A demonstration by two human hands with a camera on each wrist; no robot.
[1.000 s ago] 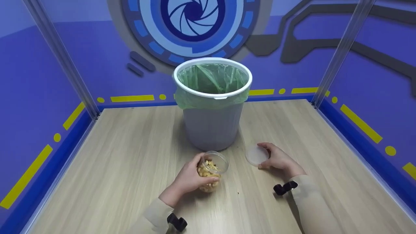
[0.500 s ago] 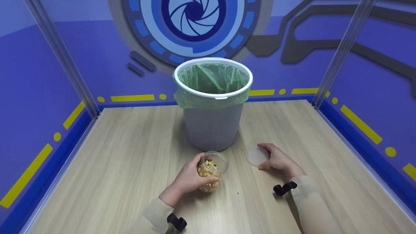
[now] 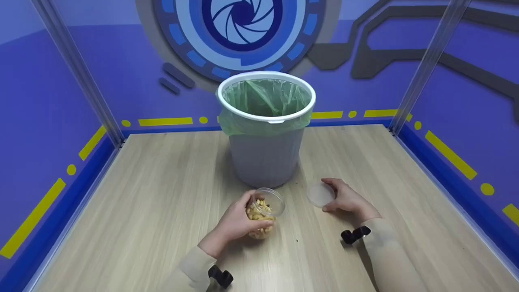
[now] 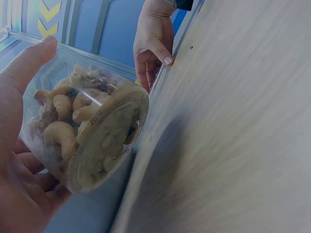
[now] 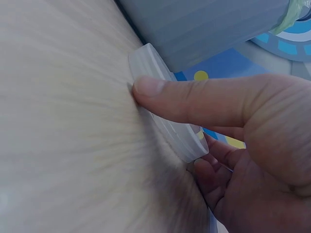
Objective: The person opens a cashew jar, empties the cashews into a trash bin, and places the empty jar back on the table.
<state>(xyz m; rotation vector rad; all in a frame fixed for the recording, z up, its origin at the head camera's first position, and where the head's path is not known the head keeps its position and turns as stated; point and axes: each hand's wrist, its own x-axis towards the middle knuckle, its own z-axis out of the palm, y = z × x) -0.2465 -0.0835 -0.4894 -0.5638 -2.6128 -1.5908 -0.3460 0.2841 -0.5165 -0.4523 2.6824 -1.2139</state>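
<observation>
My left hand (image 3: 236, 221) grips a clear plastic jar (image 3: 269, 206) from its left side, thumb in front and fingers behind. Cashew nuts (image 4: 65, 109) fill the lower part of the jar, whose mouth is uncovered. Its round base shows in the left wrist view, raised a little off the tabletop and tilted. To the right, my right hand (image 3: 349, 199) holds a round whitish translucent lid (image 3: 319, 194) by its edge. In the right wrist view the thumb lies on the near side of the lid, low at the table surface; whether it touches the wood I cannot tell.
A grey bin (image 3: 265, 158) with a white rim and a green liner bag (image 3: 259, 127) stands just behind the jar. The wooden tabletop (image 3: 170, 182) is enclosed by blue panels (image 3: 52, 101) on the left, back and right. A tiny dark speck lies between the hands.
</observation>
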